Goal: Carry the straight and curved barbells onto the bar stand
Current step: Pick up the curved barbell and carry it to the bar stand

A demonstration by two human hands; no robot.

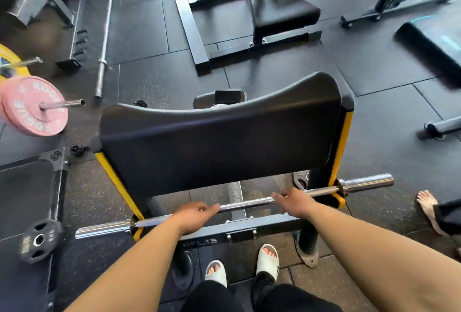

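Observation:
A chrome barbell (245,204) lies across the two yellow-and-black cradles of a preacher-curl bench, its ends sticking out at lower left and at right. My left hand (193,217) is wrapped over the bar left of centre. My right hand (294,203) is wrapped over it right of centre. The black arm pad (219,142) of the bench rises just behind the bar. A second long straight barbell (106,34) lies on the floor at upper left.
Pink and yellow plates (35,105) on bars stick in from the left. A small black plate (40,240) hangs at lower left. A black bench (282,9) stands ahead. Another person's bare foot (427,208) is at the right. My feet in white slides (267,259) stand below the bar.

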